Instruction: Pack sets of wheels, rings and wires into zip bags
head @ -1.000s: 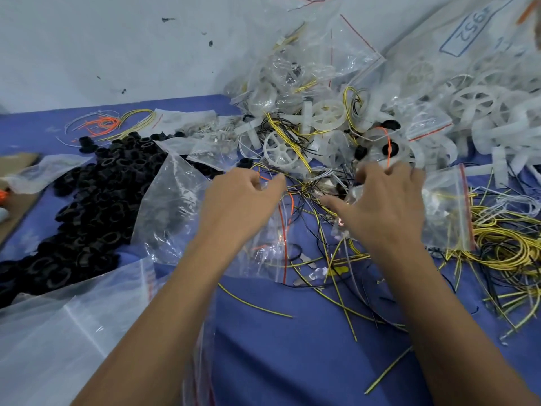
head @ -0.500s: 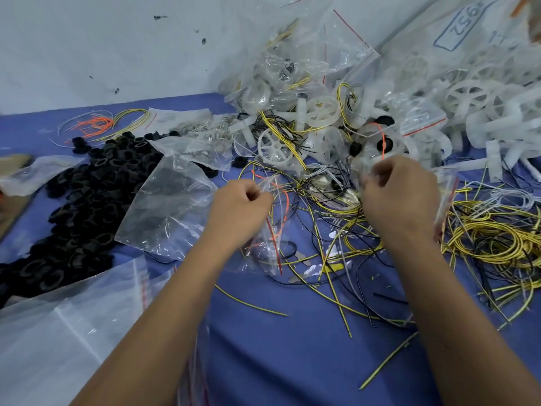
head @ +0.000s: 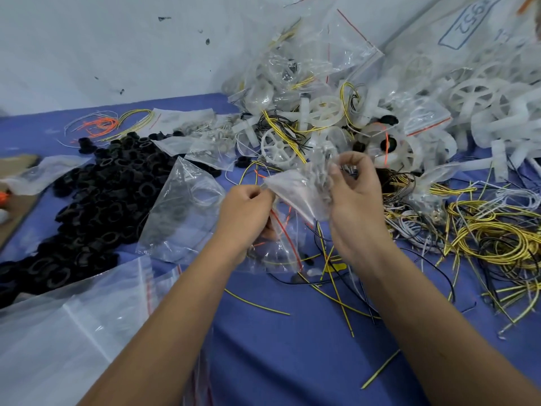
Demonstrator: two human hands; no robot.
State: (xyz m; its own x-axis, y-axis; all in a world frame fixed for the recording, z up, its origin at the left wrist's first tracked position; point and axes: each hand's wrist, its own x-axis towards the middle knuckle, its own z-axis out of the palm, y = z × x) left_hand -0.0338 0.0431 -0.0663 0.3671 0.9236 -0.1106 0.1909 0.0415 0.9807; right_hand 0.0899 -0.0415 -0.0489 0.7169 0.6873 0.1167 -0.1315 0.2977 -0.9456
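Observation:
A small clear zip bag (head: pixel 295 189) with a red seal strip is held up between both hands above the blue table. My left hand (head: pixel 244 213) pinches its left edge. My right hand (head: pixel 355 194) pinches its crumpled upper right part, fingers curled. White spoked wheels (head: pixel 325 111) lie in a heap behind the hands. Black rings (head: pixel 96 200) are piled at the left. Yellow, black and white wires (head: pixel 491 235) tangle at the right. What is inside the held bag is hard to make out.
Packed zip bags (head: pixel 307 63) stack against the wall behind. An empty clear bag (head: pixel 181 212) lies left of my left hand, larger bags (head: pixel 67 332) at the lower left. Loose wires (head: pixel 336 288) cross the blue table (head: pixel 292 361). A cardboard piece (head: pixel 17 206) sits at the far left.
Both hands have drawn together and lifted the small zip bag off the wires; my right hand moved left toward my left hand, and the bag now stretches between them.

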